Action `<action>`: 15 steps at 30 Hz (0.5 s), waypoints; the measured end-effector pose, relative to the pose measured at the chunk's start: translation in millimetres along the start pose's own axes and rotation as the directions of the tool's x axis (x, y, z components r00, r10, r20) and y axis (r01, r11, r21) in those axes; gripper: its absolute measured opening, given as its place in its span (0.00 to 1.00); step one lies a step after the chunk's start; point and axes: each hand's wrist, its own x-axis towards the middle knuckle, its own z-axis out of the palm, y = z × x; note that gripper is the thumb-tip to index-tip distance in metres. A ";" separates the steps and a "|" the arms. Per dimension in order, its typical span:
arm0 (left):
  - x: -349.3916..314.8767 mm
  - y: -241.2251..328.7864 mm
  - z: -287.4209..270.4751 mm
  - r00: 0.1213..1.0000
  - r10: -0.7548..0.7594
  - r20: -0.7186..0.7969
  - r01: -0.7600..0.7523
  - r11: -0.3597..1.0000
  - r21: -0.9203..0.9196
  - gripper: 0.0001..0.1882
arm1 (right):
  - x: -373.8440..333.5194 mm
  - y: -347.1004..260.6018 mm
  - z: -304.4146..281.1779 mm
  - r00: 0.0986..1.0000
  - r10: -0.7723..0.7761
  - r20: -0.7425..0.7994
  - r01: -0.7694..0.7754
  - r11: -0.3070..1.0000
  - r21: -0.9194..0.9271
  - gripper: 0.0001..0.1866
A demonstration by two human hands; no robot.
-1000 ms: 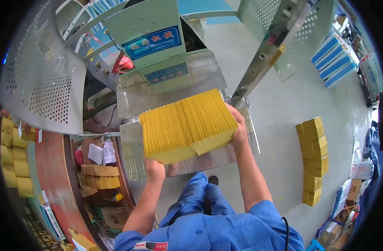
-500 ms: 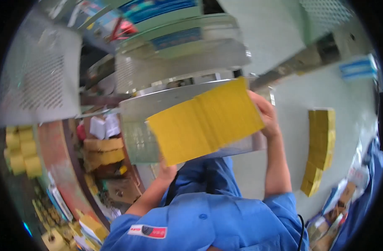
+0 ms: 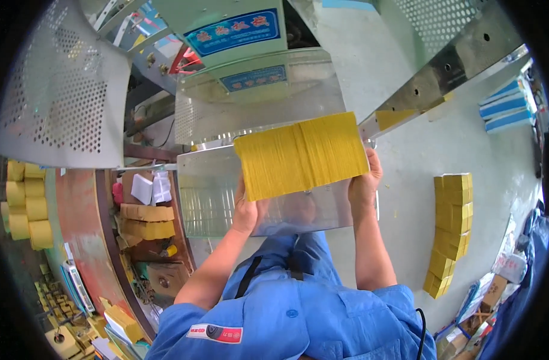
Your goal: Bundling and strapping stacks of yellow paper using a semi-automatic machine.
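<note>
A thick block of stacked yellow paper sheets is held between my two hands, its layered edges facing up. My left hand grips its left end from below, the fingertips partly hidden behind it. My right hand closes on the right end. The block hangs over a shiny metal tray in front of my body, tilted slightly up to the right. A seam runs across its middle.
A clear machine cover stands beyond the tray. Perforated metal is at the left, a metal bar at the right. Yellow paper stacks line the floor on the right. A reddish bench runs along the left.
The yellow block has come more level, and its left end has shifted right and up. My left hand has moved right and up with it; my right hand is slightly lower.
</note>
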 end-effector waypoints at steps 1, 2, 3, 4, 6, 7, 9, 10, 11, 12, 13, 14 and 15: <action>-1.2 2.8 2.5 0.999 -0.039 -0.014 0.038 0.998 -0.055 0.24 | -0.4 -3.7 -1.8 1.000 -0.025 -0.011 0.025 0.998 -0.054 0.06; 1.5 -2.9 3.7 0.999 0.041 -0.018 -0.041 0.999 0.010 0.24 | 0.5 -5.2 -0.9 0.999 -0.047 -0.014 0.045 0.993 -0.107 0.07; 8.7 -9.6 5.8 0.993 0.119 -0.017 -0.117 0.990 0.077 0.25 | 6.3 -7.7 1.1 1.000 -0.025 0.009 0.026 0.995 -0.093 0.07; 10.9 -12.6 8.6 0.992 0.125 -0.014 -0.124 0.991 0.052 0.25 | 9.2 -12.9 -2.4 0.994 -0.107 -0.034 0.097 0.972 -0.213 0.05; 18.2 -15.2 15.2 0.993 0.113 -0.032 -0.112 0.993 0.028 0.25 | 14.3 -12.2 -12.6 0.984 -0.168 -0.059 0.139 0.930 -0.340 0.02; 24.8 -13.7 21.5 0.983 0.171 -0.067 -0.166 0.984 0.063 0.24 | 19.7 -12.4 -17.4 0.987 -0.155 -0.046 0.135 0.947 -0.292 0.03; 20.9 -7.6 22.0 0.967 0.225 -0.116 -0.214 0.972 0.100 0.23 | 22.8 -10.4 -24.5 0.991 -0.132 -0.022 0.123 0.961 -0.248 0.03; 19.5 -1.7 18.3 0.971 0.223 -0.089 -0.215 0.972 0.093 0.23 | 23.3 -6.6 -27.3 0.990 -0.140 -0.011 0.132 0.955 -0.265 0.03; 18.0 3.4 16.6 0.973 0.220 -0.063 -0.215 0.973 0.084 0.23 | 24.3 -4.5 -30.4 0.989 -0.148 -0.001 0.142 0.948 -0.284 0.03; 17.9 7.5 17.2 0.974 0.217 -0.070 -0.211 0.974 0.084 0.23 | 27.0 -5.5 -34.6 0.990 -0.141 0.003 0.136 0.948 -0.287 0.03; 18.7 23.4 19.3 0.983 0.175 -0.052 -0.177 0.983 -0.037 0.23 | 26.6 -7.8 -37.5 0.993 -0.116 0.011 0.115 0.958 -0.261 0.05; 19.8 36.3 19.7 0.990 0.138 -0.033 -0.142 0.977 -0.159 0.24 | 25.3 -10.7 -37.3 0.996 -0.090 0.024 0.093 0.967 -0.236 0.07; 22.0 42.8 19.9 0.991 0.127 -0.039 -0.132 0.978 -0.161 0.24 | 23.6 -14.7 -36.2 0.997 -0.080 0.022 0.083 0.967 -0.243 0.07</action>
